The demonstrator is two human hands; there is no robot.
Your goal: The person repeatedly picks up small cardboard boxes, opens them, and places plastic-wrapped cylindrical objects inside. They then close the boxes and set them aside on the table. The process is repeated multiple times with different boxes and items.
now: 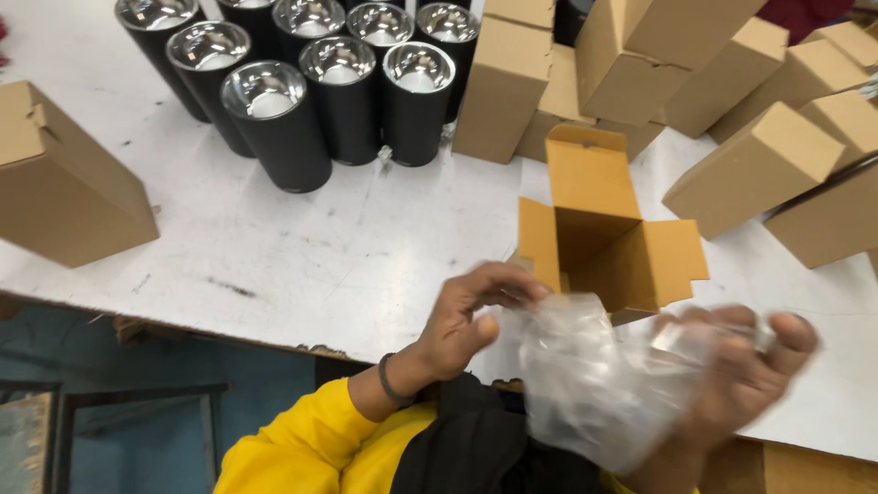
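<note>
Nearest the camera, the left hand (466, 320) pinches one edge of a clear plastic bag (604, 380) while the right hand (732, 366), blurred, grips its other side with fingers curled, holding it just in front of the open cardboard box (599, 229), which looks empty. Beyond on the white surface (320, 247) stand unpacked black cylindrical lamps (347, 82) with shiny reflectors, so packing seems barely begun. Plain brown closed boxes (732, 82) lie stacked at right, another closed box (64, 183) at left.
</note>
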